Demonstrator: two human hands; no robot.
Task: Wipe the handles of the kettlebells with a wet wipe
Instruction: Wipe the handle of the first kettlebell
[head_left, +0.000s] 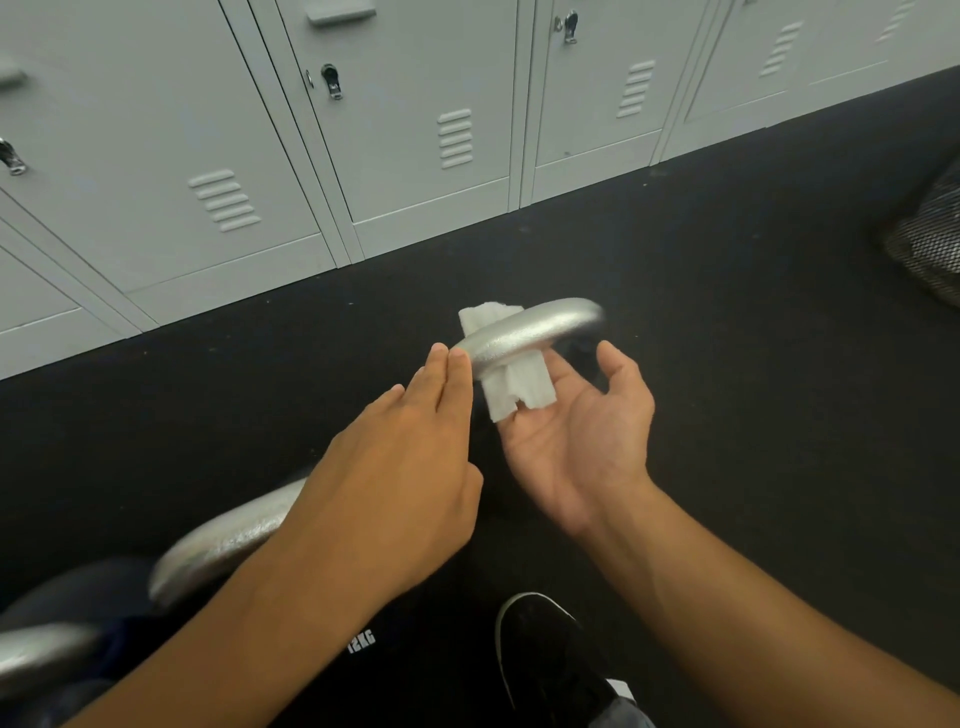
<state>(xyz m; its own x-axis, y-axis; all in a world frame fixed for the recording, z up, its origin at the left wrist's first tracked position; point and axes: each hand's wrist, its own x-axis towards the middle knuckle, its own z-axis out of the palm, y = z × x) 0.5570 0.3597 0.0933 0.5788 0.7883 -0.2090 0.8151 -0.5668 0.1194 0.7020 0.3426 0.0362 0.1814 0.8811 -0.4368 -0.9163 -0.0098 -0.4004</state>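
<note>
Fingers first: the left hand (410, 457) has its fingers (447, 374) stretched straight and pressed together, tips touching the near end of the curved, silver, pebble-textured metal kettlebell handle (530, 332), gripping nothing. Over on the other side, the right hand (582, 441) lies palm up with relaxed, half-spread fingers, cradling the lower flap of the folded white wet wipe (519, 387) rather than clenching it.

And that wipe is draped right across the handle, one end poking up at twelve o'clock behind the bar, the other hanging at six o'clock onto the right palm. The handle's long axis runs from about eight o'clock up to two o'clock, arching over a black kettlebell body I can barely pick out against the dark rubber floor (753, 260).

Here's what the next stroke looks to hinge on: the wipe sits just off the left fingertips toward three o'clock and directly over the right palm, so the right hand is better placed to close round it and run it along that axis.

A second silver handle (228, 540) waits at seven o'clock under the left forearm, a third one (36, 654) at the frame's lower-left edge; grey metal lockers (363, 130) line the top.
</note>
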